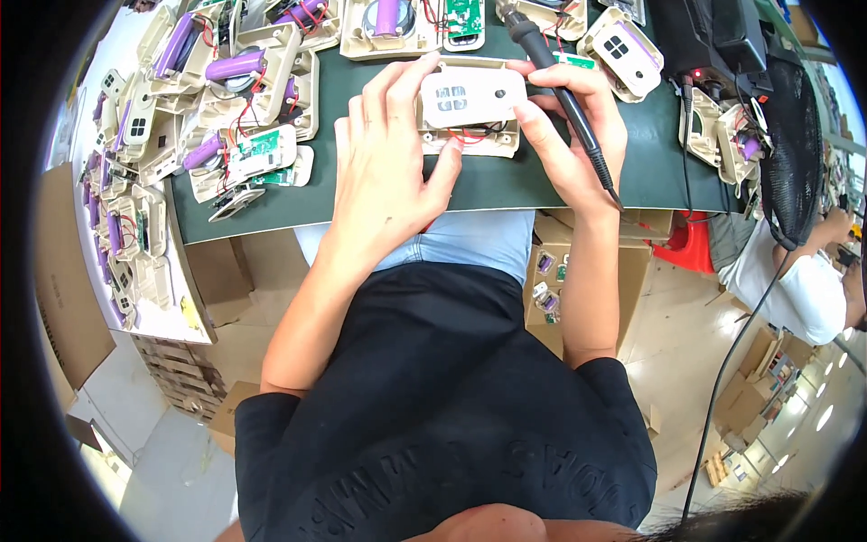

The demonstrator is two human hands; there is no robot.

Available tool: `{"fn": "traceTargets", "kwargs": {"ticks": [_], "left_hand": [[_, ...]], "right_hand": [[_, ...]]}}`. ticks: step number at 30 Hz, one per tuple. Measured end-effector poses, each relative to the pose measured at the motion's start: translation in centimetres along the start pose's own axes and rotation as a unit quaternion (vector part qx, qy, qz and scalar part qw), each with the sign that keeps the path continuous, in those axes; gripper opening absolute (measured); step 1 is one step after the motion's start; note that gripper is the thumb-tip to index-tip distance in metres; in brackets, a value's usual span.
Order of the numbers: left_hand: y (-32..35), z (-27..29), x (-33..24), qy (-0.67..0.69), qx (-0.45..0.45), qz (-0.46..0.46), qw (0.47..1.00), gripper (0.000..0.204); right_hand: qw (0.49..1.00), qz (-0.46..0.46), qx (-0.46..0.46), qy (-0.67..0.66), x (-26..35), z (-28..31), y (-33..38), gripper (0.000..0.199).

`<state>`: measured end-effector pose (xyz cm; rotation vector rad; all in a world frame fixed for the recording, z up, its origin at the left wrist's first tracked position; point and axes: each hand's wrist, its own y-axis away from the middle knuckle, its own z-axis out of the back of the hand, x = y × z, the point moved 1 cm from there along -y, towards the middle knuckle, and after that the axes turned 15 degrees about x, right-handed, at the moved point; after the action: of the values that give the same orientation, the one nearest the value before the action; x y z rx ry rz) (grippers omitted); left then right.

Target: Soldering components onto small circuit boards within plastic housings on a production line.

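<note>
A cream plastic housing (498, 144) lies at the near side of the green work mat, with a white panel (483, 107) bearing four dark windows over it. Red wires show below the panel. My left hand (384, 167) grips the housing's left side, fingers along the far edge and thumb at the near edge. Between the fingers of my right hand (582, 154) rests a black soldering iron (567, 101), its tip pointing up and away. That hand's thumb and a fingertip also hold the panel's right end.
Open housings with purple battery cells (237, 66) and green boards crowd the mat's left and far side. At the right stand a black power unit (700, 45), another open housing (722, 135) and a black mesh bag (795, 135). A person in white (808, 289) sits at far right.
</note>
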<state>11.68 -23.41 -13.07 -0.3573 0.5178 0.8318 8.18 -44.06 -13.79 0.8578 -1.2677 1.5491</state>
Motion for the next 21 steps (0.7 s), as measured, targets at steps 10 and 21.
{"fn": "traceTargets", "kwargs": {"ticks": [10, 21], "left_hand": [[0.1, -0.1, 0.1, -0.007, 0.048, 0.015, 0.999, 0.079], [-0.5, 0.6, 0.9, -0.004, 0.025, -0.013, 1.000, 0.079]], "right_hand": [[1.000, -0.015, -0.002, 0.005, -0.4, 0.0, 0.1, 0.028], [0.984, 0.032, -0.159, 0.074, 2.5, 3.0, 4.7, 0.091]]}}
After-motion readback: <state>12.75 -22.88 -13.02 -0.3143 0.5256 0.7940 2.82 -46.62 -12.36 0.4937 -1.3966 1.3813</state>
